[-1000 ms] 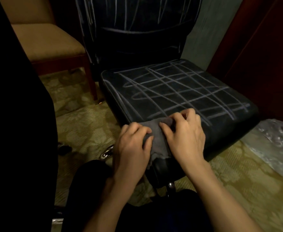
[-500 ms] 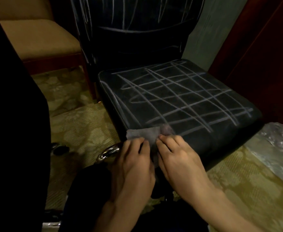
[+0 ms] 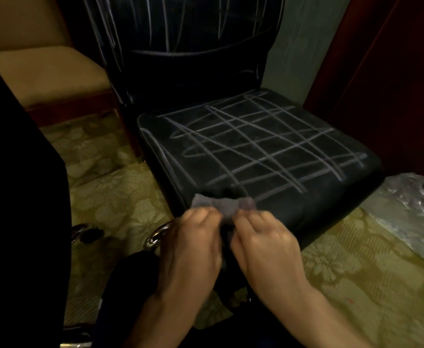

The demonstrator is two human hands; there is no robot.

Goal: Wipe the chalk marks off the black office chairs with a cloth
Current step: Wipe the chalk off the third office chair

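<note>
A black office chair stands in front of me, its seat (image 3: 268, 151) crossed by white chalk lines and its backrest (image 3: 188, 46) streaked with more chalk. A small grey cloth (image 3: 224, 205) lies bunched at the seat's front left corner. My left hand (image 3: 193, 244) and my right hand (image 3: 263, 242) are side by side at the seat's front edge, each pinching the cloth's near side with curled fingers. The lower part of the cloth is hidden between my hands.
A tan upholstered chair (image 3: 47, 76) with a dark wooden frame stands to the left. Dark red wooden panels (image 3: 394, 84) rise on the right. Crumpled clear plastic (image 3: 414, 204) lies on the patterned carpet (image 3: 120, 197). Another dark chair back (image 3: 17, 197) fills the left edge, chrome base legs (image 3: 155, 237) below.
Both hands have drawn back from on top of the seat to its front edge, pulling the cloth toward me. The cloth is now gathered at the corner.
</note>
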